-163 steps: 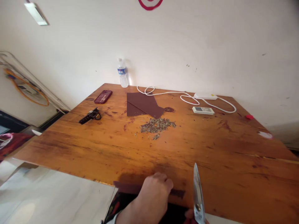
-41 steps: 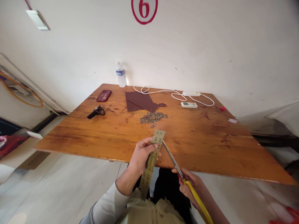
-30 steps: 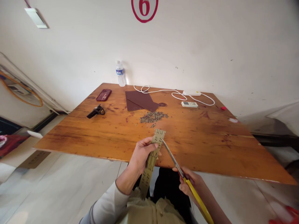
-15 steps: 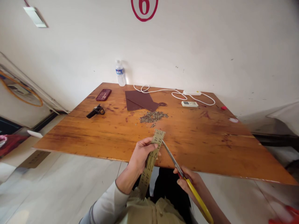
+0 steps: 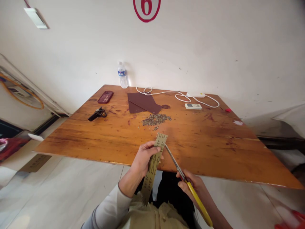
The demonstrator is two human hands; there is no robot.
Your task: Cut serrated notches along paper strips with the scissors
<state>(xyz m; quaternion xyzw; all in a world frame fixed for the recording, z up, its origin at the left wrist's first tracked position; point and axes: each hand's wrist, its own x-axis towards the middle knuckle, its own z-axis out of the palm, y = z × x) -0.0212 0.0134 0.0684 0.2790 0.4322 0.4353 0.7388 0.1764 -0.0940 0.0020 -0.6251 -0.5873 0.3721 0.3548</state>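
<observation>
My left hand pinches a long khaki strip printed with black arrows and "JZ-51", its thumb lying on the front face. The strip slants upward, and its upper end looks jagged. In my right hand is a pair of scissors with yellow handles. Their metal blades point up and left, and the tips are at the right edge of the strip, near its top. Beyond the strip, small cut scraps lie in a pile on the wooden table.
Dark red sheets lie behind the scraps. A phone and a black item sit on the left. A water bottle stands by the wall. A white cable, power strip and remote control are at the back right.
The strip's top end and the scissors have shifted slightly to the left. Both hands keep their grips, and the scissor tips stay at the strip's right edge.
</observation>
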